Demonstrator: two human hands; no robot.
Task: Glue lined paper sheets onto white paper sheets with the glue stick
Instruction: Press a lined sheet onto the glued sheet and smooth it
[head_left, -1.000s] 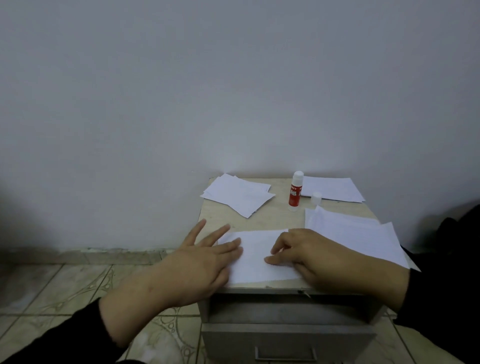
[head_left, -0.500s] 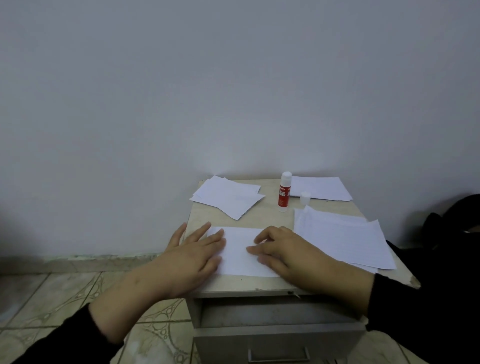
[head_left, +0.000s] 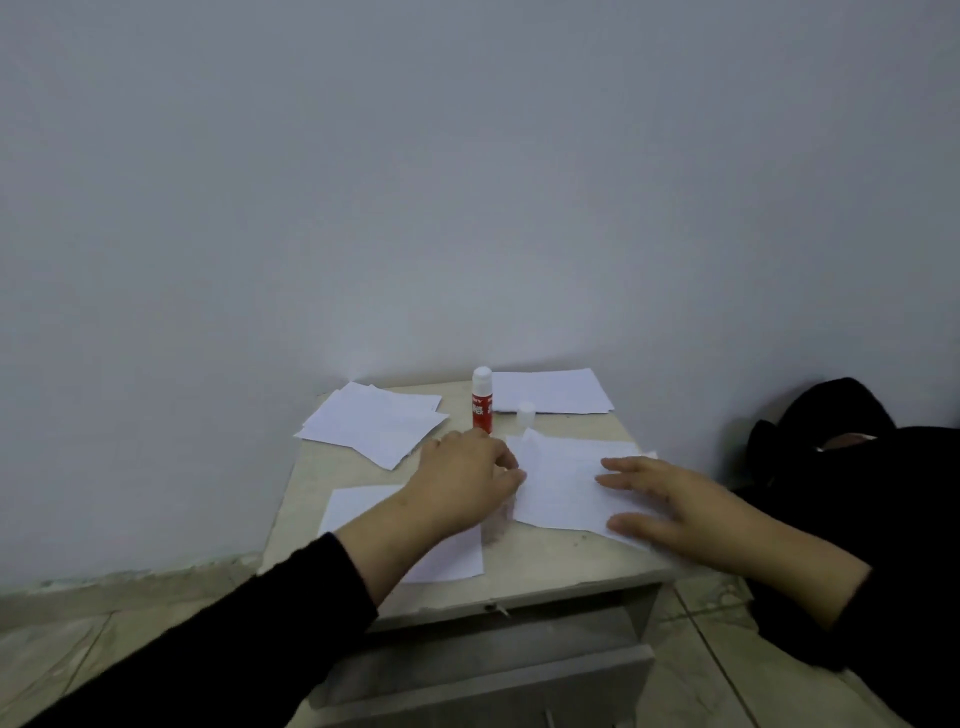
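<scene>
A red and white glue stick (head_left: 481, 400) stands upright and uncapped near the back of the small table, its cap (head_left: 525, 413) just to its right. A white sheet (head_left: 358, 506) lies flat at the front left, partly under my left forearm. My left hand (head_left: 467, 475) reaches across it and pinches the left edge of the lined paper stack (head_left: 558, 486) at the right. My right hand (head_left: 670, 506) lies flat on that stack with fingers spread.
A fanned pile of white sheets (head_left: 371, 426) lies at the back left and another sheet pile (head_left: 548, 391) at the back right against the wall. The table (head_left: 561, 561) has a drawer pulled slightly out. A black bag (head_left: 852, 447) sits at the right.
Both hands left the front sheet and moved right. My left hand now grips the edge of the lined stack, and my right hand rests on it. The view shifted.
</scene>
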